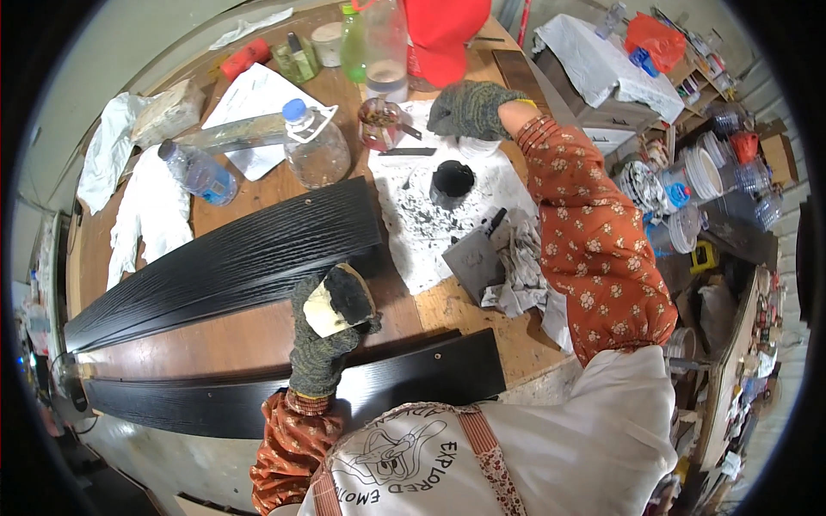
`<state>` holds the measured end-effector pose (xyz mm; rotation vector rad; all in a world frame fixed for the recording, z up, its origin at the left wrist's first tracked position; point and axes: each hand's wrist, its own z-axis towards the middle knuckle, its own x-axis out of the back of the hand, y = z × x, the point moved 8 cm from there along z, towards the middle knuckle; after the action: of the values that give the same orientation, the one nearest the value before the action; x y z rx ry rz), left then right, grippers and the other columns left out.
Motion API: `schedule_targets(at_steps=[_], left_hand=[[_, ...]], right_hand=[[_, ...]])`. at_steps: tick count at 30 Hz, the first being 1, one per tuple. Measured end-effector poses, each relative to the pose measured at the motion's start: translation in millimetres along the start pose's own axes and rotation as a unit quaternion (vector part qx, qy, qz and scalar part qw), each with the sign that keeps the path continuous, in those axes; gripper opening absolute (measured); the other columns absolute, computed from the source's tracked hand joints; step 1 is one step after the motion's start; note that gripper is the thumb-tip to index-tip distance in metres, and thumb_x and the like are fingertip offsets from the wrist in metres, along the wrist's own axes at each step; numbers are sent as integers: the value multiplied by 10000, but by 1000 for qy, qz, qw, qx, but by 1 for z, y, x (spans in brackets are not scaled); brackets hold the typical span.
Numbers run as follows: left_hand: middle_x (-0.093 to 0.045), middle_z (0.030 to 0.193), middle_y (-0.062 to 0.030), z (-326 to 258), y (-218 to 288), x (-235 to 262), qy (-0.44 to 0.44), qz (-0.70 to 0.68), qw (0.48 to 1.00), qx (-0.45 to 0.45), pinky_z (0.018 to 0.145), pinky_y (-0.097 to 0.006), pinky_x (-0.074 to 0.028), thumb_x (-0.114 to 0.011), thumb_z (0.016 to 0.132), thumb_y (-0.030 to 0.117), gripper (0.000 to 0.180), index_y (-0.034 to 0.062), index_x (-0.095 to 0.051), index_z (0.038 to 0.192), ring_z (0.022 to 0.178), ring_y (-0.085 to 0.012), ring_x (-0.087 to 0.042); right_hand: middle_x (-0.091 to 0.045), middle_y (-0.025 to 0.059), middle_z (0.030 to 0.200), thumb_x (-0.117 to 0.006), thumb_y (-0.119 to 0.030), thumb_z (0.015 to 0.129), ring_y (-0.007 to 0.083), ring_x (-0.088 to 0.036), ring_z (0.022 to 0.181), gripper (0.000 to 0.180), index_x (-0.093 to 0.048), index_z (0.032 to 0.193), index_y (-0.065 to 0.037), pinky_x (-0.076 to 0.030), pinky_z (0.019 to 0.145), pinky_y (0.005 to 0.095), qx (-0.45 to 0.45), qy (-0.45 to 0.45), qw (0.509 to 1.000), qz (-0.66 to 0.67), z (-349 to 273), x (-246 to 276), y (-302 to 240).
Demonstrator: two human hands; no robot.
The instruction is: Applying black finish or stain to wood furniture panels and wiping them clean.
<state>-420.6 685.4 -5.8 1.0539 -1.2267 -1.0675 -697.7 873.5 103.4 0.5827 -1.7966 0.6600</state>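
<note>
Sponge, yellowish foam with one face soaked black, clamped in the gloved left hand and held just above the near black board. Fingers wrapped round its lower part, stained face turned up and away. Near board lying straight under that hand, along the worktop edge, evenly dark from end to end as far as can be seen. Second board, grooved and likewise black all over, just beyond the left hand, slanting away to the left. Judging from that, coating largely done on both faces in view; no bare wood showing on either, though the far ends bend out of clear sight.

Right hand, also gloved, reached well forward and away from the left, curled down over a small white container; grip closed on it, apparently. Just nearer than that hand, a small black pot on a spattered white sheet. Beside the right forearm, a crumpled grey rag and a dark scraper. Beyond the left hand, plastic bottles and white cloths.
</note>
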Motion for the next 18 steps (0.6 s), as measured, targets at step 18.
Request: schedule_targets(at_steps=[18], left_hand=[[-580,1103,-105,1,13,-30,-44,-345,932,103,763,-367,-587,-878,637,201,806,61,-425,1289,904,-228,-643]], right_hand=[[-691,164,1022,-617,-238,802,310,-678,946,270,-728,970,-58,-546,780,426,-127,78,988,-31,99,-87,55]])
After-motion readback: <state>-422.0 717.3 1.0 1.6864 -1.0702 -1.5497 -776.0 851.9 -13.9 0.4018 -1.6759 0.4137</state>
